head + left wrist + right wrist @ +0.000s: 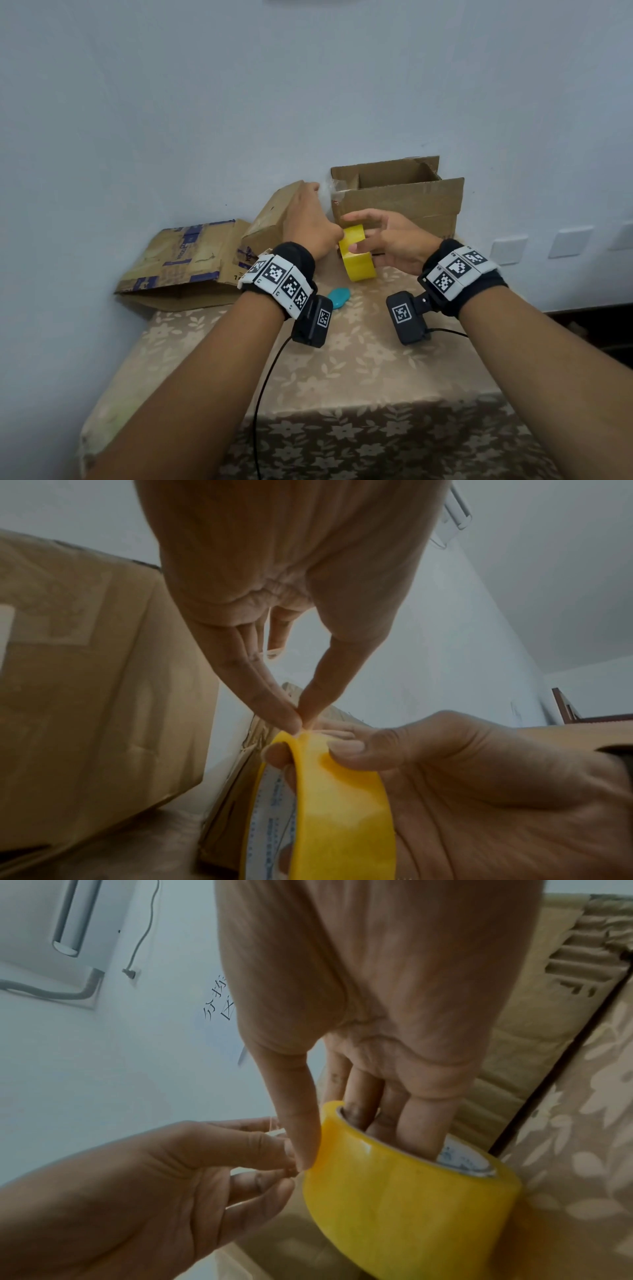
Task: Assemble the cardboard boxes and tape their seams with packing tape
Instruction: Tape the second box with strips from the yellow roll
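The right hand (394, 240) holds the yellow roll of packing tape (356, 255) above the table (376, 370) with its floral cloth, several fingers (428, 1123) pushed through the core and the thumb pressed on the outer face. The left hand (308, 222) pinches the roll's top edge between thumb and fingertips (287, 715). Just behind stand an open brown cardboard box (404, 202) and a smaller closed cardboard box (270, 219); a flattened cardboard box with blue tape (185, 263) lies left. A small teal object (339, 297) rests near the wrists.
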The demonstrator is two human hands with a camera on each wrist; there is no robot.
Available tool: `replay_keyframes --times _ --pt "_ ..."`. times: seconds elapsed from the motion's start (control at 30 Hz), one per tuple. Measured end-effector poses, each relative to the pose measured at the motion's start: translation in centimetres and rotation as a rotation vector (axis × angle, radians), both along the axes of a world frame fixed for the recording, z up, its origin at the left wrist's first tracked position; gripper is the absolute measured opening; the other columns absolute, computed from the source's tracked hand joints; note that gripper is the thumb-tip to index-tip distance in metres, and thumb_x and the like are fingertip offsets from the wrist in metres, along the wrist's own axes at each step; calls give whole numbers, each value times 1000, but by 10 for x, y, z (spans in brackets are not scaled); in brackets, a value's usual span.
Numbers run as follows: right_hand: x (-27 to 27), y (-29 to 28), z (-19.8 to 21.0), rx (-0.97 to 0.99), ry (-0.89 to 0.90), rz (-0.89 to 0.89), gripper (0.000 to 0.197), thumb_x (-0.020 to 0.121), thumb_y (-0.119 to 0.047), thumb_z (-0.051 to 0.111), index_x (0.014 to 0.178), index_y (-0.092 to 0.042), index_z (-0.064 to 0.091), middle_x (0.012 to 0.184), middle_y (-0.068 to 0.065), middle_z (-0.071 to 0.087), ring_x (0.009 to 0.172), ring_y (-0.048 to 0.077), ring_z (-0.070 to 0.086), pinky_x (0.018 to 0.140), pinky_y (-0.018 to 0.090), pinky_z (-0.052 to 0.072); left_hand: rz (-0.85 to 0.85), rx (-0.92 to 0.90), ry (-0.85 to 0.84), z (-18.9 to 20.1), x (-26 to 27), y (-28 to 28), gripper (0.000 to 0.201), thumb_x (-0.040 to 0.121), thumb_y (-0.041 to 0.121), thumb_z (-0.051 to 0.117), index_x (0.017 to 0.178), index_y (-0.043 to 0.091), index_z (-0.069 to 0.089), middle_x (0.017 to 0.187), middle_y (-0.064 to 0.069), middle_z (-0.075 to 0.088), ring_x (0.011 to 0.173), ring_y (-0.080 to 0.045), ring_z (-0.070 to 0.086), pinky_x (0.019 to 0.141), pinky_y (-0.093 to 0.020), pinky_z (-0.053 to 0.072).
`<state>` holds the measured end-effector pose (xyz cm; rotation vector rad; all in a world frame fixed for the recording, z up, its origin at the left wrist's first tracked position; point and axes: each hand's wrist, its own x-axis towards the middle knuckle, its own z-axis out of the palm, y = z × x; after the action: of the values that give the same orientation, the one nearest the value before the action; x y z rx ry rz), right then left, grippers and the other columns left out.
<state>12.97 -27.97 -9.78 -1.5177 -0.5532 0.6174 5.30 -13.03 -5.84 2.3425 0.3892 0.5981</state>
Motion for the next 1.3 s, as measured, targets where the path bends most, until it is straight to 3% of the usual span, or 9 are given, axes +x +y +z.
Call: replay_keyframes --times 0.23,0.3,0.43,0.53,0.63,0.83,0.97,1.13,1.3 --pt "-2 2 1 -33 -20 -22 68 84 14 71 137 -26 59 130 26 66 125 40 63 102 60 52 34 95 -4 -4 4 4 93 70 8 82 151 16 37 151 -4 42 135 -25 48 108 -44 47" --pt "0 3 2 -47 -35 -26 67 82 12 74 134 -29 62 137 27 61 126 41 61 102 61 51 19 49 -33 -1 4 6 91 70 13 85 149 17 39 148 -3 45 125 -28 58 100 -48 54" --pt "-3 5 8 -114 -70 -51 61 83 3 78 133 -28 61 136 8 62 123 30 62 97 52 56 16 -25 -173 6 3 9 64 81 22 79 138 20 49 135 2 56 116 -23 62 89 -50 59" --pt "-4 6 14 -207 -118 -84 61 82 -11 85 134 -29 60 132 3 64 116 26 64 92 50 58 12 -106 -256 15 -1 10 38 86 25 72 120 24 57 118 8 63 79 -23 74 76 -51 62" --pt "-4 3 21 -306 -185 -102 61 82 -22 87 136 -28 58 119 -3 62 103 14 61 72 36 57 29 -159 -331 24 -6 13 15 91 19 70 106 21 64 95 10 69 52 -20 70 69 -45 63" --pt "-2 0 34 -612 -361 -139 74 72 -50 90 134 -27 55 113 -1 58 93 21 66 81 47 63 45 -181 -359 29 -12 18 7 89 20 73 94 22 69 82 4 72 43 -11 63 56 -31 58" --pt "-4 1 44 -674 -478 -222 80 68 -59 89 131 -21 59 118 1 58 87 14 62 62 31 57 46 -176 -341 30 -13 19 8 87 21 74 93 24 70 81 3 73 49 -10 65 53 -29 57" --pt "-3 1 49 -726 -581 -285 69 70 -61 86 120 -18 65 122 1 62 104 16 54 78 30 43 38 -165 -317 29 -12 19 11 86 19 72 95 24 69 81 5 72 45 -7 63 59 -33 60" --pt "-3 2 53 -593 -591 -308 55 76 -52 86 115 -19 68 113 -3 61 107 13 54 84 29 43 28 -158 -312 27 -11 19 11 85 18 74 93 23 71 78 6 71 52 -4 63 55 -30 59"
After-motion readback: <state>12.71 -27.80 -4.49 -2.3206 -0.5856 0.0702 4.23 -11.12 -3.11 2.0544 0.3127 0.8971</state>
